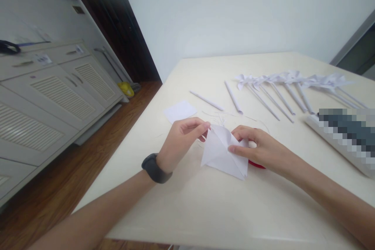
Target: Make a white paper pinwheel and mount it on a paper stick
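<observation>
Both hands hold one white square of paper (221, 156) above the table, cut in from its corners and with one flap curling toward its middle. My left hand (187, 134), with a black band on the wrist, pinches the paper's upper left corner between thumb and finger. On the right side, my right hand (252, 144) grips the sheet, thumb on its face near the centre and fingers behind. Something red (258, 165), partly hidden, lies under my right hand. Thin string or wire (241, 116) trails over the table just beyond the paper.
A blank paper square (181, 111) and two rolled paper sticks (206, 100) lie beyond my hands. Several finished paper pinwheels (290, 78) lie in a row at the back right. A long white object (340, 144), partly blurred out, rests at the right. The table (164, 218) ends at the left.
</observation>
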Action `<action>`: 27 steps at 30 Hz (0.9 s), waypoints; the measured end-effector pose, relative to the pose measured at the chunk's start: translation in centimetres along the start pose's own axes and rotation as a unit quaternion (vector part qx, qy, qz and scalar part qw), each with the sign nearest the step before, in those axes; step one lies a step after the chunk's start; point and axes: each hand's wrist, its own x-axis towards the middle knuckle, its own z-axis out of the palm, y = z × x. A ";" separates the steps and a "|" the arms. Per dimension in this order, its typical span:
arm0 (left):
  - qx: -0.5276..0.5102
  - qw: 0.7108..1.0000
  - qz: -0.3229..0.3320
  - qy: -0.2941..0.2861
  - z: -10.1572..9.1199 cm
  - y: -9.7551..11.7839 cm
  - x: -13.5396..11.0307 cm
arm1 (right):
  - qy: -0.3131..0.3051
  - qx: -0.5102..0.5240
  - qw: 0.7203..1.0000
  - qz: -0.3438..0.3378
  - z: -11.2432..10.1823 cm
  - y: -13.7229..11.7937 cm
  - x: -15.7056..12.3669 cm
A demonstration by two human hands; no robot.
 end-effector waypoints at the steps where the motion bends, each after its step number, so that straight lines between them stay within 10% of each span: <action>1: -0.004 1.000 0.007 0.000 0.0 0.1 -0.1 | 0.001 0.000 1.000 0.000 0.0 0.0 0.0; 27: 0.038 0.989 0.005 -0.145 1.3 -0.6 -0.6 | 0.021 0.027 0.999 -0.028 -0.1 -0.3 -0.1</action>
